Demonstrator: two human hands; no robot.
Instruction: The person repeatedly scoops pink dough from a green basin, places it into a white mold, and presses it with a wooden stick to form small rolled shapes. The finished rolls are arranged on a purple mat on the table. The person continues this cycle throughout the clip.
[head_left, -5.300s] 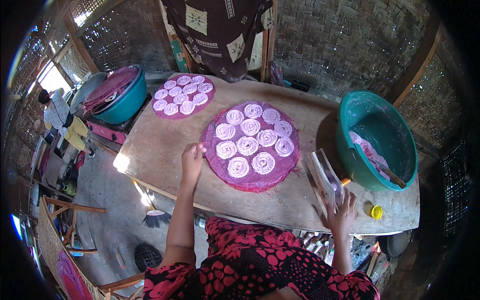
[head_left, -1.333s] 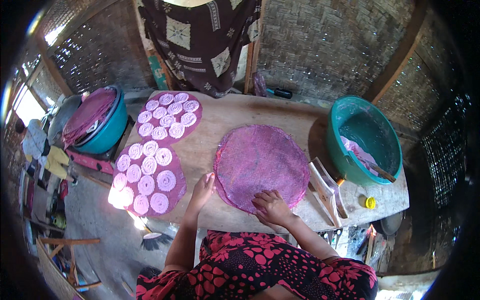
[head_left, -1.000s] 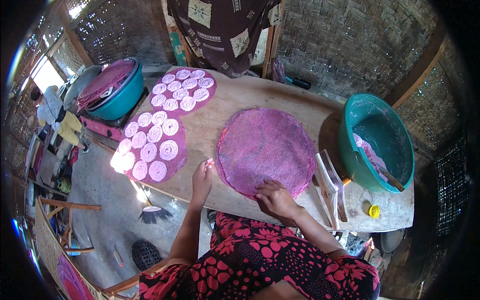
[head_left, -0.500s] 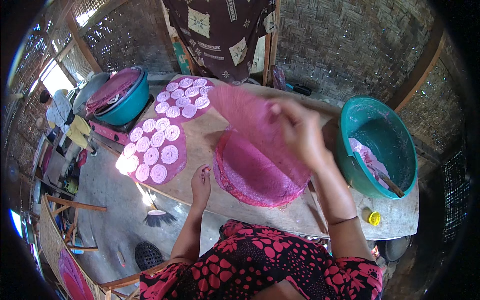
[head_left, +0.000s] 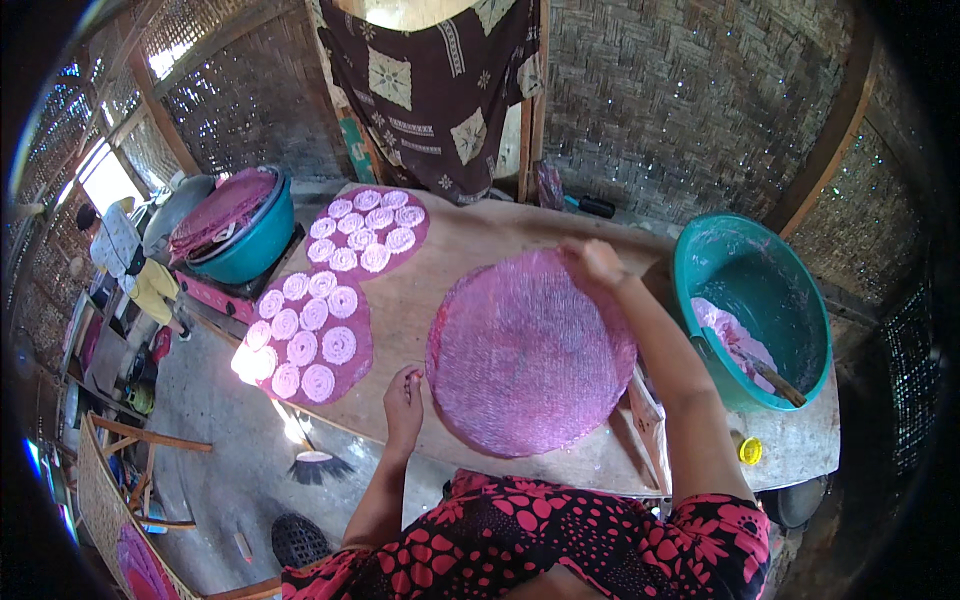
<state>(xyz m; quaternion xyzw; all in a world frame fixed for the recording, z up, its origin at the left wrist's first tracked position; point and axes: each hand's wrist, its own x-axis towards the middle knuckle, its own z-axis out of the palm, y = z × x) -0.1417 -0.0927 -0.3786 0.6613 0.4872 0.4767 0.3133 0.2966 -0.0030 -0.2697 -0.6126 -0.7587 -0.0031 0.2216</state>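
A round pink woven mat (head_left: 530,350) lies flat on the wooden table in front of me, with a bit of red edge showing under its left side. My right hand (head_left: 598,266) reaches over its right side, fingers closed on the far rim. Just off the mat's left edge is my left hand (head_left: 403,408), its fingers curled in; a small reddish bit shows at the fingertips, too small to name. To the left, two round pink mats (head_left: 345,372) carry several pale pink piped spirals (head_left: 339,345).
At the right stands a green basin (head_left: 720,385) with pink paste (head_left: 722,325) and a wooden-handled tool. A yellow ring-shaped piece (head_left: 750,451) sits near the table's front edge. Far left are a teal basin (head_left: 262,235) of pink mats and another person (head_left: 120,245). A broom (head_left: 312,458) is below.
The mat in my right hand was raised, tilted and blurred over the pile; now it lies flat. My right hand has gone away from me to its far rim. The left hand barely moved.
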